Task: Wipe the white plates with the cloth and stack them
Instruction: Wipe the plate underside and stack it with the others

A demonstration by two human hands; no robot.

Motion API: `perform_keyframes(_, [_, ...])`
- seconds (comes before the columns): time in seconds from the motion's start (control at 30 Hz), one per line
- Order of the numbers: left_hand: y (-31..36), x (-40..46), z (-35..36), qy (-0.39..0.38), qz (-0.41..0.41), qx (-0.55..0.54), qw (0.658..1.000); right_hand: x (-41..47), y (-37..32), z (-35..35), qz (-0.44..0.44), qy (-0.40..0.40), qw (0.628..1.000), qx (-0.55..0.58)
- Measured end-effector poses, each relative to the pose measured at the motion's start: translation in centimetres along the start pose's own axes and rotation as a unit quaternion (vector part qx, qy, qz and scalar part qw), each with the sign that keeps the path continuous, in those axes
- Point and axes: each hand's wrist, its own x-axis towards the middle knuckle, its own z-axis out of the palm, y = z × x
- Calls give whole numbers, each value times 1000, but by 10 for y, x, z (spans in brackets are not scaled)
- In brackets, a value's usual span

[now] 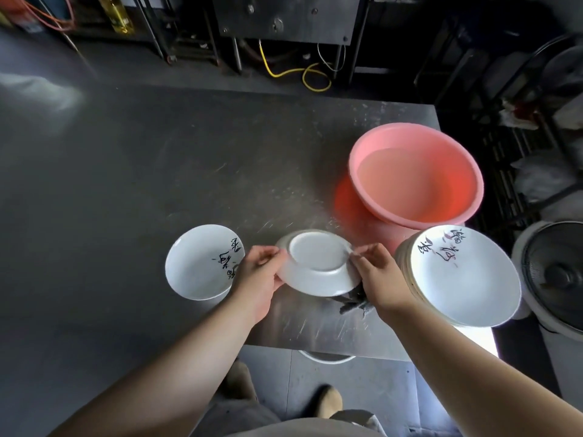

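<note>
Plates are what you have on a grey, scratched steel table [195, 171], whose dull sheen brightens to bare silver near your edge. Your left hand [263, 272] and right hand [377, 275] hold one white plate [318, 266] upside down between them, above the tabletop. Its round foot ring faces you and its sloping wall flares out to the rim. Your left fingers curl round the left rim and your right fingers pinch the right rim. A dark, crumpled cloth [355, 301] pokes out from below that plate by your right wrist; whether your right hand also holds it, you cannot tell from here.

To your left a single white plate [202, 263] sits face up on the table, smooth and glossy, with black brush characters on its inner wall. To your right a stack of plates [463, 279] stands at the table's near corner, the top one bearing the same lettering. Behind the stack sits a round pink plastic basin [416, 175] with a thick rolled rim.

Beyond the table the room is dim: metal equipment legs, a looping yellow hose [303, 74] on the floor, and a fan [555, 275] with a wire grille at your far right.
</note>
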Motion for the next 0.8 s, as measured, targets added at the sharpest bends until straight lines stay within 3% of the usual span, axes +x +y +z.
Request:
perform_keyframes(0.1, [16, -7, 3, -36, 21, -18, 999, -3, -4, 0, -111, 10, 983, -143])
perform_keyframes(0.2, [36, -15, 1, -74, 30, -7, 997, -5, -23, 0, -140, 65, 942, -297])
perform_keyframes(0.3, [51, -25, -1, -94, 50, 17, 994, -11, -52, 2, -235, 138, 919, -285])
perform_keyframes(0.4, [63, -36, 1, -121, 72, 41, 989, -26, -80, 17, -358, 85, 897, -246])
perform_keyframes(0.57, [84, -50, 11, -136, 107, 43, 984, -50, -87, 40, -467, -70, 814, -338])
perform_keyframes(0.8, [118, -61, 9, -146, 130, -4, 981, -72, -73, 38, -579, -9, 670, -463])
